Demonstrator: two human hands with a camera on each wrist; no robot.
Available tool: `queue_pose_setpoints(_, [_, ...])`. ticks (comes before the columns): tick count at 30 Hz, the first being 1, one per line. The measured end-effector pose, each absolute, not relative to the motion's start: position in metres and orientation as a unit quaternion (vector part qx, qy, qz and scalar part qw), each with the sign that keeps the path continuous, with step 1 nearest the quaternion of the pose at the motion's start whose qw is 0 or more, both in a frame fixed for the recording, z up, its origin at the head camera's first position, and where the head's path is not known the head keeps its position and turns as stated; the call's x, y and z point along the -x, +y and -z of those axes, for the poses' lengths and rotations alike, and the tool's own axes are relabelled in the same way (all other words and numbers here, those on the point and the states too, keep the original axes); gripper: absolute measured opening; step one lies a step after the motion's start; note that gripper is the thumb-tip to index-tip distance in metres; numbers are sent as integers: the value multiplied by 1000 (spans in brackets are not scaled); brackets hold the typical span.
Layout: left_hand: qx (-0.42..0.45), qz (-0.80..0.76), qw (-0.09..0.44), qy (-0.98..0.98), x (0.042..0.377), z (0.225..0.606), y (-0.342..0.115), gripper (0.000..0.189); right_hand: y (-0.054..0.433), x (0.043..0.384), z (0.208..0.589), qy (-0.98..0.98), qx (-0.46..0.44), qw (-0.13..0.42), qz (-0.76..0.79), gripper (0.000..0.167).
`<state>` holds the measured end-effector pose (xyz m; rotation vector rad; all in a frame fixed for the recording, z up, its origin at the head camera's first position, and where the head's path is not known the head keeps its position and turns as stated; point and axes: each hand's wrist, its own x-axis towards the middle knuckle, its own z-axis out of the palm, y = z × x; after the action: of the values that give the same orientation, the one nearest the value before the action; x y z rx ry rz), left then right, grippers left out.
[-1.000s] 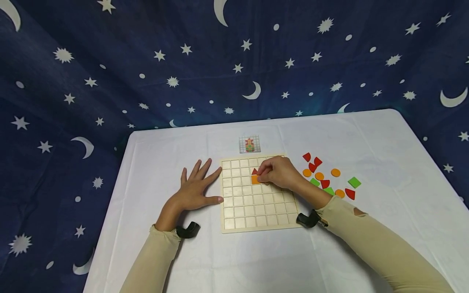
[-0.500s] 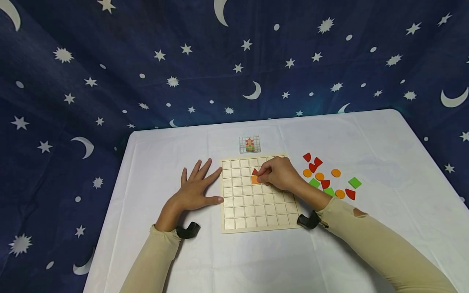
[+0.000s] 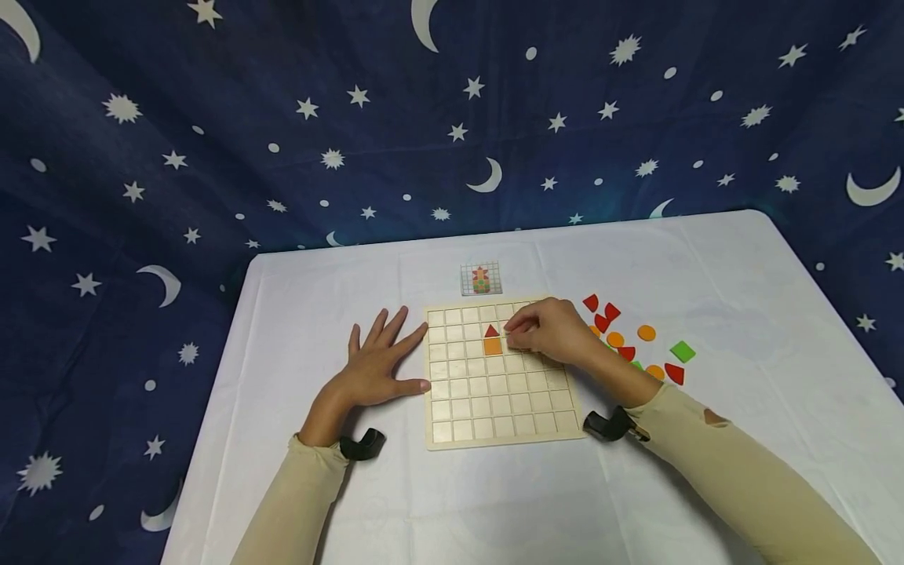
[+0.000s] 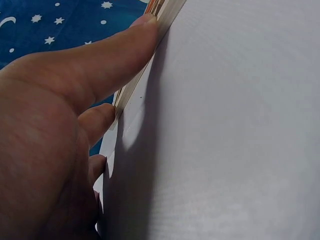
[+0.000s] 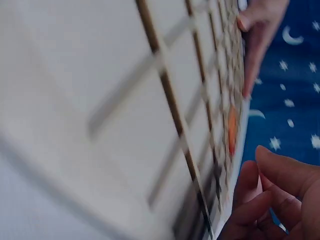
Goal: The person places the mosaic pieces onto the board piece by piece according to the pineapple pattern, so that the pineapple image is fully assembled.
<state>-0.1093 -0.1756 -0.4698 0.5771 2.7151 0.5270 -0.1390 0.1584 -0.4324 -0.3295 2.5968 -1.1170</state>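
Note:
My left hand (image 3: pixel 376 367) lies with fingers spread at the left side of a pale wooden grid board (image 3: pixel 459 408). In the left wrist view its thumb (image 4: pixel 125 47) touches the board's edge. Over the upper right part of the board is my right hand (image 3: pixel 554 333), its fingers loosely bent and nothing visible between them. Just left of its fingertips an orange square tile (image 3: pixel 492 346) sits in a cell. Above that tile is a red triangular tile (image 3: pixel 491 331). The right wrist view shows the orange tile (image 5: pixel 231 131) beyond the right fingers.
A small pattern card (image 3: pixel 481 278) lies behind the board. Right of the board, partly behind the right forearm, are loose red tiles (image 3: pixel 674 373), orange round tiles (image 3: pixel 646 333) and green tiles (image 3: pixel 682 351) on the white tablecloth (image 3: pixel 508 502). A starry blue curtain (image 3: pixel 395 188) hangs behind.
My right hand has let go of the orange square tile and shifted slightly right, so the whole tile now shows. The left hand has stayed in place.

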Motion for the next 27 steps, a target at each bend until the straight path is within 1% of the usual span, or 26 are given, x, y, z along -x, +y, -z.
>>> queue_pose_setpoints(7, [-201,-184,154,950,109,470,-175,97,204,148,417,921,76,107,368,22])
queue_pose_setpoints(13, [-201,-186,154,949,109,470,-175,97,245,155,419,948,61,87,299,25])
queue_pose_setpoints(20, [-199,-184,153,950,109,471,-175,97,270,168,428,952,12,129,278,31])
queue_pose_setpoints(24, [-200,-183,151,951,109,472,-175,97,274,172,431,953,11,132,271,36])
queue_pose_setpoints(27, [-200,-183,151,951,109,472,-175,97,274,172,433,955,14,131,267,35])
